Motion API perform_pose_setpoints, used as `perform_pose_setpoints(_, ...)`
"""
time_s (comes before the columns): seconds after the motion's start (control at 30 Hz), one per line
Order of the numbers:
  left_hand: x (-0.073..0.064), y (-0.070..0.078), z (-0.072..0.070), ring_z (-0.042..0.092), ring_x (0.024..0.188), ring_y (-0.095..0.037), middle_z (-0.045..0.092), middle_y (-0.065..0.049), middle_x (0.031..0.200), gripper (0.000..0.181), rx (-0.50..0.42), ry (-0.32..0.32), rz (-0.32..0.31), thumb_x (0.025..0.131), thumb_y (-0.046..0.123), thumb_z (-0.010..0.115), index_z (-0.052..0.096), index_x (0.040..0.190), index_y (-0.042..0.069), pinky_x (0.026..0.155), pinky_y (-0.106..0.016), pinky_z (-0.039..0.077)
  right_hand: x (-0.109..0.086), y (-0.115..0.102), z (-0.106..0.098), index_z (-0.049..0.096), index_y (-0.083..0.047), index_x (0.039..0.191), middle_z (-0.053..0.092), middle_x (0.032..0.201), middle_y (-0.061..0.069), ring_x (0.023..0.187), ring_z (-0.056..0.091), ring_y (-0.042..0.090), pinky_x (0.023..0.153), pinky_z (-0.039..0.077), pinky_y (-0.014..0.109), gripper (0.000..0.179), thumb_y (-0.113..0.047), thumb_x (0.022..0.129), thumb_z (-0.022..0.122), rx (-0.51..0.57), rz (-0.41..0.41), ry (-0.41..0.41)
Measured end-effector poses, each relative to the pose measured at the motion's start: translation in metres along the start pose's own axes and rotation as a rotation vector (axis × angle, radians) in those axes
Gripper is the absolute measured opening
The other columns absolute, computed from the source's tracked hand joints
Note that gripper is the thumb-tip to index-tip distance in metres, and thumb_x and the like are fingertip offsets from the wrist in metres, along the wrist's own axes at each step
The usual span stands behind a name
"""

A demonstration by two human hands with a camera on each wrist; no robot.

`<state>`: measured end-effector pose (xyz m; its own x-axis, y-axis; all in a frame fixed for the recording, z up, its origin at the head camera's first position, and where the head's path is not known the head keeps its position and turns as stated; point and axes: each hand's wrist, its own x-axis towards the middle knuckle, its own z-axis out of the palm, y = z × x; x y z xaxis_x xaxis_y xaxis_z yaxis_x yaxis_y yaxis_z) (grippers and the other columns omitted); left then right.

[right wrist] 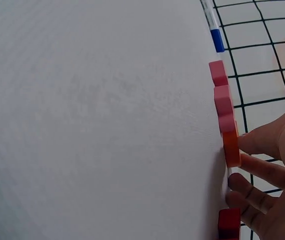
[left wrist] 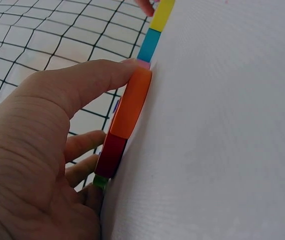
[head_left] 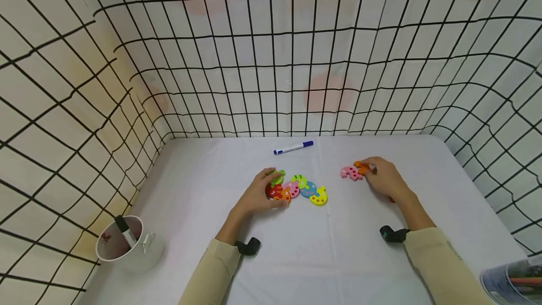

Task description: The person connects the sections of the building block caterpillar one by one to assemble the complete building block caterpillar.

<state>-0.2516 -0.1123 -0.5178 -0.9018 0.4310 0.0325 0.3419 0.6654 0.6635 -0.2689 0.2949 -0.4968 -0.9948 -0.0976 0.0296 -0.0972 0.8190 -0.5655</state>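
Note:
My left hand curves round the left end of a chain of joined caterpillar puzzle pieces. Its thumb touches an orange piece, and its fingers lie along a red piece and a green head-like piece. The chain runs right through pink, light green, blue and yellow pieces. On the right, my right hand pinches another orange piece, which touches a pink piece. A red piece lies near that hand, mostly hidden from the head view.
A blue-and-white marker lies behind the pieces on the white-covered table. At the left stands a white bucket holding a black-capped marker. A pencil container occupies the front right corner. Black wire grid surrounds the back and sides.

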Motion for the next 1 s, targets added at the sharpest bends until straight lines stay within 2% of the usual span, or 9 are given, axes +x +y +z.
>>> perform_pose_setpoints(0.27, 0.001, 0.002, 0.001, 0.032, 0.153, -0.033, 0.032, -0.006, 0.167, 0.082, 0.008, 0.006, 0.012, 0.08, 0.047, 0.081, 0.05, 0.153, 0.024, 0.119, -0.06, 0.037, -0.008, 0.004, -0.006, 0.054, 0.0, 0.142, 0.054, 0.14, 0.028, 0.117, 0.055, 0.044, 0.1, 0.048, 0.065, 0.045, -0.019, 0.102, 0.055, -0.043, 0.031, -0.017)
perform_pose_setpoints(0.43, 0.0, 0.002, 0.001, 0.031, 0.154, -0.033, 0.032, -0.006, 0.167, 0.082, -0.004, 0.006, 0.006, 0.08, 0.046, 0.081, 0.05, 0.153, 0.024, 0.119, -0.06, 0.037, -0.024, 0.007, -0.019, 0.052, 0.0, 0.144, 0.05, 0.144, 0.032, 0.124, 0.052, 0.049, 0.103, 0.045, 0.069, 0.056, -0.034, 0.1, 0.062, -0.075, 0.087, -0.047)
perform_pose_setpoints(0.57, -0.001, 0.002, 0.0, 0.031, 0.154, -0.033, 0.032, -0.005, 0.167, 0.082, -0.01, 0.011, -0.003, 0.08, 0.046, 0.081, 0.05, 0.153, 0.025, 0.119, -0.06, 0.037, -0.04, 0.011, -0.031, 0.049, 0.003, 0.145, 0.046, 0.143, 0.036, 0.127, 0.046, 0.053, 0.103, 0.042, 0.073, 0.083, -0.05, 0.088, 0.076, -0.117, 0.108, -0.077)
perform_pose_setpoints(0.67, -0.001, 0.003, 0.0, 0.031, 0.154, -0.033, 0.031, -0.005, 0.167, 0.082, -0.009, 0.009, -0.005, 0.081, 0.046, 0.081, 0.049, 0.154, 0.025, 0.119, -0.06, 0.037, -0.049, 0.018, -0.038, 0.048, 0.004, 0.143, 0.048, 0.138, 0.037, 0.125, 0.045, 0.053, 0.1, 0.045, 0.073, 0.094, -0.053, 0.078, 0.084, -0.148, 0.106, -0.097)
perform_pose_setpoints(0.73, -0.001, 0.003, -0.001, 0.031, 0.154, -0.032, 0.031, -0.005, 0.167, 0.083, -0.007, 0.006, -0.007, 0.081, 0.046, 0.081, 0.049, 0.154, 0.025, 0.119, -0.06, 0.037, -0.054, 0.022, -0.04, 0.051, 0.005, 0.14, 0.051, 0.133, 0.038, 0.121, 0.048, 0.052, 0.096, 0.048, 0.071, 0.092, -0.05, 0.076, 0.087, -0.154, 0.107, -0.108)
perform_pose_setpoints(0.87, 0.0, 0.002, 0.0, 0.03, 0.155, -0.032, 0.031, -0.004, 0.167, 0.082, 0.001, 0.002, -0.013, 0.08, 0.046, 0.081, 0.049, 0.154, 0.026, 0.12, -0.06, 0.036, -0.061, 0.029, -0.04, 0.058, 0.005, 0.131, 0.058, 0.122, 0.035, 0.108, 0.055, 0.048, 0.084, 0.055, 0.061, 0.074, -0.037, 0.078, 0.087, -0.123, 0.109, -0.104)
perform_pose_setpoints(1.0, 0.001, 0.002, 0.002, 0.03, 0.155, -0.033, 0.031, -0.004, 0.167, 0.082, 0.001, -0.003, -0.022, 0.08, 0.045, 0.08, 0.05, 0.153, 0.025, 0.12, -0.06, 0.035, -0.064, 0.033, -0.036, 0.061, 0.003, 0.128, 0.061, 0.117, 0.031, 0.103, 0.057, 0.044, 0.078, 0.056, 0.052, 0.063, -0.031, 0.08, 0.086, -0.071, 0.112, -0.075)
